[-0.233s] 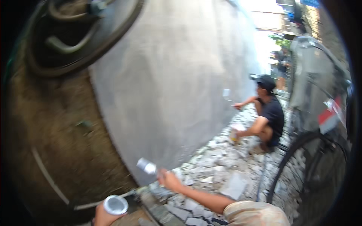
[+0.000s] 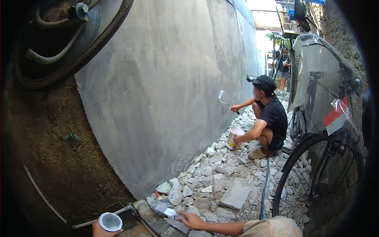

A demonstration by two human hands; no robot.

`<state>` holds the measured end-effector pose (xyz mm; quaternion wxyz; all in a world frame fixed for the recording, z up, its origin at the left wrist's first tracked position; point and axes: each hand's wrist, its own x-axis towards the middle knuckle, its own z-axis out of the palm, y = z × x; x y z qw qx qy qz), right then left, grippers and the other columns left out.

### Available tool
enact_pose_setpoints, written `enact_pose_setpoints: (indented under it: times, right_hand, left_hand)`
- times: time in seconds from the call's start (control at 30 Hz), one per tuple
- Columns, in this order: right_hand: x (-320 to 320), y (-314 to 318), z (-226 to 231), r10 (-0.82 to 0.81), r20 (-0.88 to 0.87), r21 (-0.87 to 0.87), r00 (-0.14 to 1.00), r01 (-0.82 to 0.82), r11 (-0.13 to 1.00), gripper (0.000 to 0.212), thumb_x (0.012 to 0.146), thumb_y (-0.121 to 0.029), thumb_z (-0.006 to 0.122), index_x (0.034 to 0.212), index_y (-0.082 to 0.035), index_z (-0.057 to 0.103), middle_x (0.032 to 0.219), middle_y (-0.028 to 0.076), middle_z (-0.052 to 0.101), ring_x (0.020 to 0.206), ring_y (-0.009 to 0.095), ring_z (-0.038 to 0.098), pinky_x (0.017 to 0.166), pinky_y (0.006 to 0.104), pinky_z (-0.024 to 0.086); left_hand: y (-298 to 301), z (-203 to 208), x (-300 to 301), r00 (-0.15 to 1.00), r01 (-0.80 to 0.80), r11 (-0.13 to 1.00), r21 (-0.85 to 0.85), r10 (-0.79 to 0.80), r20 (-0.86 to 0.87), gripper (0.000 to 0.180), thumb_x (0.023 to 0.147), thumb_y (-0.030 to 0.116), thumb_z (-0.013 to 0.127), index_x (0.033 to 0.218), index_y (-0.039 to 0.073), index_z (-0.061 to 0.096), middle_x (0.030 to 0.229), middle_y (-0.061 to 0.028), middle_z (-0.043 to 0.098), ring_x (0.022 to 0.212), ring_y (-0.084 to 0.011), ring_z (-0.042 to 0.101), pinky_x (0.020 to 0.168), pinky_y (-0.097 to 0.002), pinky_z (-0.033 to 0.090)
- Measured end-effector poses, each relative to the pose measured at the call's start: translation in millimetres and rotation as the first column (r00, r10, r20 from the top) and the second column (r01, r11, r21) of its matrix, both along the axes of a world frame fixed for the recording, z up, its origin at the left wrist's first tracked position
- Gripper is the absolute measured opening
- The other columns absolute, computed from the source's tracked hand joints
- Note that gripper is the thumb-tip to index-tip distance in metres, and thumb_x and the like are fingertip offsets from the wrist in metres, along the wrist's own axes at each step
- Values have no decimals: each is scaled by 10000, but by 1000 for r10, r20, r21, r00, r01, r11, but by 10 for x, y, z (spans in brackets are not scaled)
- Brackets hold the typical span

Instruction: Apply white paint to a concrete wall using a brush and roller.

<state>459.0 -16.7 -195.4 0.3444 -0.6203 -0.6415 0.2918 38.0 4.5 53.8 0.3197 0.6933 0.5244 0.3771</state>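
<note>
Brush (image 2: 166, 211) gripped in your right hand (image 2: 192, 219) lay low on rubble (image 2: 221, 185) beside the grey wall (image 2: 166, 98); your left hand (image 2: 103, 229) clasped a paint cup (image 2: 110, 221). Reloading seemed due.

Grey wall (image 2: 169, 87), white cup (image 2: 110, 221), grey-white rubble (image 2: 221, 177), co-worker's black shirt (image 2: 276, 116) & cap (image 2: 264, 83).

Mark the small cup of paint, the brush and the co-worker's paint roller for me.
small cup (image 2: 110, 221), head view, on its round white rim, held in the left hand.
brush (image 2: 166, 211), head view, on its pale bristle end, held by the right hand.
paint roller (image 2: 220, 94), head view, on its white sleeve.
</note>
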Motion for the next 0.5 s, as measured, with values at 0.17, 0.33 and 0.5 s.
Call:
enact_pose_setpoints:
  times: [0.17,0.33,0.5]
  right_hand:
    - [364,-165,114,-41,-6,-85,999,40,996,495,1101,-505,569,1483,-194,625,913,208,765,897,437,753,799,528,574]
    - [346,68,195,-121,-33,113,992,124,986,488,1098,-506,589,1481,-205,622,884,205,755,869,436,750,799,526,570]
    - [122,96,321,-30,-89,58,996,35,998,476,1107,-486,588,1498,-216,615,945,218,762,905,446,750,809,516,572]
  left_hand:
    - [108,-160,-3,992,31,998,46,-25,-122,617,733,134,1024,1274,27,748,1121,-92,797,983,-205,745,822,-399,617]
    - [197,-220,-42,992,49,994,95,-37,-123,604,734,125,1023,1267,30,755,1105,-84,796,945,-199,747,769,-389,621]
    - [185,-316,-126,995,-4,1000,10,4,-95,591,731,105,1020,1256,25,761,1102,-79,794,938,-192,744,759,-382,619]
